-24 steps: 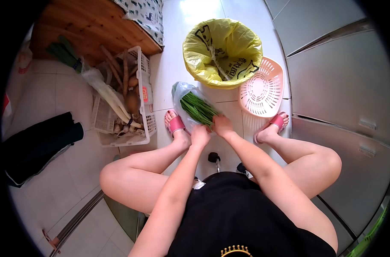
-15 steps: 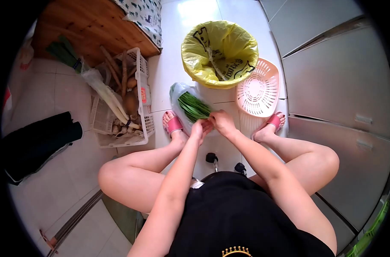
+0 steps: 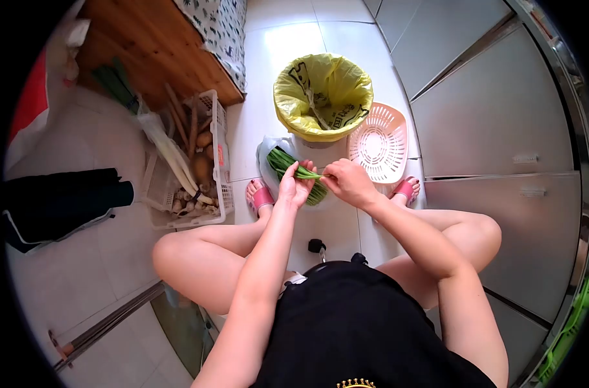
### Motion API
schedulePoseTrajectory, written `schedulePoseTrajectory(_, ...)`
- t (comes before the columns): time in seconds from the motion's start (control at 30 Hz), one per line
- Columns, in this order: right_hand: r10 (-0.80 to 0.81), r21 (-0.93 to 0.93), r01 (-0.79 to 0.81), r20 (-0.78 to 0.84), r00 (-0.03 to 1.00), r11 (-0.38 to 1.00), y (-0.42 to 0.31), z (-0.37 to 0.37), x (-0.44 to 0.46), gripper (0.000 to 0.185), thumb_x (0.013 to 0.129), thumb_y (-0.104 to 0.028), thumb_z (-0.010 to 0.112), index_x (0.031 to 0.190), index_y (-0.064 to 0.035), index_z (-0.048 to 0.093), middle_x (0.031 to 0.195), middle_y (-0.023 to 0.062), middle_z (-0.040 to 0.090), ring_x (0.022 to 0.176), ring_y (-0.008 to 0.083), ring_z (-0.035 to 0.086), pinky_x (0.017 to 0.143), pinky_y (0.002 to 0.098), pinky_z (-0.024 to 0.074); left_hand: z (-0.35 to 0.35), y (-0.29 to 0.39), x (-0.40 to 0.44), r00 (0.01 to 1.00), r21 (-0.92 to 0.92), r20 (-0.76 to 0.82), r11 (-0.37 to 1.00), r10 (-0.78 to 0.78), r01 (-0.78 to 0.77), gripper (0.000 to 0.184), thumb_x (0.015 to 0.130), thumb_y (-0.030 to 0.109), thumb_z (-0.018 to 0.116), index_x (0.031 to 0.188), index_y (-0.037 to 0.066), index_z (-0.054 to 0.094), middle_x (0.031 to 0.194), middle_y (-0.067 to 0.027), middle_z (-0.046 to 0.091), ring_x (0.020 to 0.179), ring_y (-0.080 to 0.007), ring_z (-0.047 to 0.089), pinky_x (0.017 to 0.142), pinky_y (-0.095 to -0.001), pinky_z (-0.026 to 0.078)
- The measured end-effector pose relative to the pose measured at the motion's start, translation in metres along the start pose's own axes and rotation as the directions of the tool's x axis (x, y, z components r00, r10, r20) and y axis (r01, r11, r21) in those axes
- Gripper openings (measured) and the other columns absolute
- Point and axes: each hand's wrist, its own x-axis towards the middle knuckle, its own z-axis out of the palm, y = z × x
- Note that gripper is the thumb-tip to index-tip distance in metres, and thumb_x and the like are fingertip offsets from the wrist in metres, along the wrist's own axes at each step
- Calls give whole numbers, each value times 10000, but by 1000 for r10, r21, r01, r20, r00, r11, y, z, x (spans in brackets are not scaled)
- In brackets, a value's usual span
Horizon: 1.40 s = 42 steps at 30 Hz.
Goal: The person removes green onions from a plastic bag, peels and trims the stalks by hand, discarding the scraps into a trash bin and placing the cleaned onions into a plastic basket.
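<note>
My left hand (image 3: 296,187) is closed around a few thin green garlic chives (image 3: 307,174), palm turned up. The fingers of my right hand (image 3: 347,181) pinch the right-hand ends of these stalks. Behind and below them lies a larger bunch of chives (image 3: 318,194), partly inside a whitish plastic bag (image 3: 265,147) on the floor. My left hand hides part of that bunch and bag.
A bin lined with a yellow bag (image 3: 288,116) stands ahead. Right of it sits a pink slotted basket (image 3: 401,139). At left, a white crate (image 3: 224,174) holds leeks, long roots and garlic. Grey cabinet doors (image 3: 495,123) line the right side.
Both hands have risen slightly off the bunch, with a few chives now stretched between them. My right hand has shifted right, and the camera view has moved a little.
</note>
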Motion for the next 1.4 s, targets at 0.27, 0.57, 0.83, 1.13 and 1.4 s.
schedulePoseTrajectory(0.27,85,270,-66,-58,995,961,-53,-100,13,183,787,-221,668,782,-39,655,665,108,639,591,226,629,542,327,478,88,4,-117,967,9,177,983,-183,185,448,896,378,507,1041,-44,545,1119,-165,605,1088,-287,577,1040,-454,416)
schedulePoseTrajectory(0.57,86,602,-30,-63,994,798,-65,-203,69,212,849,-209,632,805,-1,637,670,-1,593,622,61,539,581,224,432,191,38,-213,940,684,341,692,-21,-233,124,886,126,500,967,36,526,952,-79,556,952,-185,565,880,-343,476)
schedulePoseTrajectory(0.83,98,759,-98,46,994,643,-31,-213,112,196,880,-245,644,819,-59,653,734,-2,633,671,71,574,656,222,450,263,72,-142,622,633,774,-121,118,-765,385,899,186,626,1209,8,483,1098,-72,552,1017,-117,526,866,-276,442)
schedulePoseTrajectory(1.13,250,831,-194,69,966,522,-8,-184,147,216,881,-251,661,971,-56,671,817,2,650,718,66,576,687,220,455,275,89,-109,779,764,624,161,58,-625,203,987,216,506,1038,36,587,743,42,501,597,-30,411,539,-175,329)
schedulePoseTrajectory(1.4,292,858,-252,126,948,448,-8,-159,157,274,856,-247,699,1042,-48,665,880,0,652,759,64,573,692,223,454,276,103,-94,827,774,563,352,0,-527,215,972,207,526,1090,44,601,814,16,578,637,-45,490,566,-174,378)
